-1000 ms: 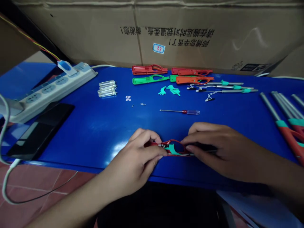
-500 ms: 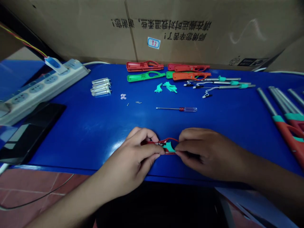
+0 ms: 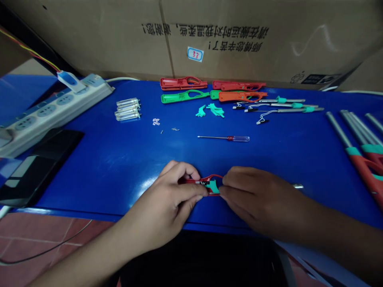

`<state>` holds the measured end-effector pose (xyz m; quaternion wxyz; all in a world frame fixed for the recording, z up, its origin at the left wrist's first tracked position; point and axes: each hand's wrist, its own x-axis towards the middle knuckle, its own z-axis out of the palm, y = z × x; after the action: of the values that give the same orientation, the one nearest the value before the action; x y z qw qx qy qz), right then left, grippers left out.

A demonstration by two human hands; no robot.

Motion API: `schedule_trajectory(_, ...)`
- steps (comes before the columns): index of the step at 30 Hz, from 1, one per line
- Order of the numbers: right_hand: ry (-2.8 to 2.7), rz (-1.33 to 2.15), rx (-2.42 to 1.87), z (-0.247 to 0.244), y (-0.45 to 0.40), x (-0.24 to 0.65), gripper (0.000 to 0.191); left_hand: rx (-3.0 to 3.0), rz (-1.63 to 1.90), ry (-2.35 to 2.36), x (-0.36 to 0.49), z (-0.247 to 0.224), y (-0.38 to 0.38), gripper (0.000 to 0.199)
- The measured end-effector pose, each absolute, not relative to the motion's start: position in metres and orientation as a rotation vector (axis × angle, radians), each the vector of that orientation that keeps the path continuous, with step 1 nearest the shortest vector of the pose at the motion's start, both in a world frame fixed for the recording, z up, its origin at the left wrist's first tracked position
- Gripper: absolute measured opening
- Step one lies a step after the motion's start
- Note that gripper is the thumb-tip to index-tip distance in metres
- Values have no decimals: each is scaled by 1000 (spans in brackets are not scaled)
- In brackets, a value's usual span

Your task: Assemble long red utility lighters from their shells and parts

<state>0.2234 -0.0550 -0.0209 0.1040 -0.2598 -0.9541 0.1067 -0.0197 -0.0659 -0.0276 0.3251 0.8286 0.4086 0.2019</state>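
My left hand pinches the left part of a red lighter shell half close to the table's front edge. Inside the shell lie a teal trigger and a small black part with white wire. My right hand has its fingers closed at the shell's right end, just right of the trigger, and covers that end. Beyond my right wrist pokes out a shiny metal tube tip; the rest of it is hidden under the hand and forearm.
Further back lie a screwdriver, screws, clear fuel tanks, teal triggers, shell halves and wired metal rods. Lighters lie right; a power strip and a black phone left. A cardboard box stands behind.
My right hand has shifted slightly down and turned over the shell's right end. The metal tube tip now shows beyond my wrist. My left hand keeps its grip.
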Motion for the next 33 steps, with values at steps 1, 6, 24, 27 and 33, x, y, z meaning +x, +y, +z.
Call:
schedule_trajectory(1,-2833,291,-815,-20,-57,221,25,2172,530,1075,-20,-28,-66,28)
schedule_trajectory(6,-2820,30,-1082,-19,-72,206,23,2182,596,1116,-20,-30,-67,25)
schedule_trajectory(24,-2542,-138,-1385,-32,-102,184,21,2292,508,1055,-15,-31,-60,31)
schedule_trajectory(27,-2449,1,-1336,-29,-102,191,22,2288,531,1049,-16,-31,-61,30)
schedule_trajectory(33,-2316,322,-1395,-29,-92,203,19,2220,624,1119,-16,-30,-64,26)
